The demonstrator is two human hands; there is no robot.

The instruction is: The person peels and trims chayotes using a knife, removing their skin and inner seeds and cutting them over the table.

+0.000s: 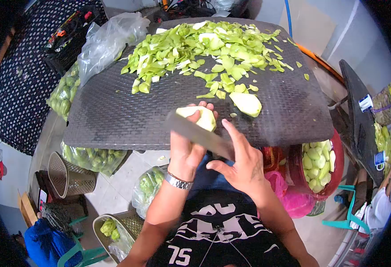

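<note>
My left hand (187,152), with a metal watch on its wrist, is closed around a pale peeled chayote (208,120) above the near edge of the table. My right hand (248,168) grips a knife (202,137); its handle is hidden in the palm, with the index finger and thumb extended. The blade is blurred and passes in front of the chayote, and I cannot tell whether it touches it. Just beyond, another peeled chayote (246,104) lies on the table near a wide heap of green peelings (177,51).
The dark woven table (111,120) is in front of me. At right stands a red basin (337,167) of peeled chayotes, beside a pink bag (295,202). Bags of green chayotes (93,158) and baskets (73,178) are at left. People sit at both sides.
</note>
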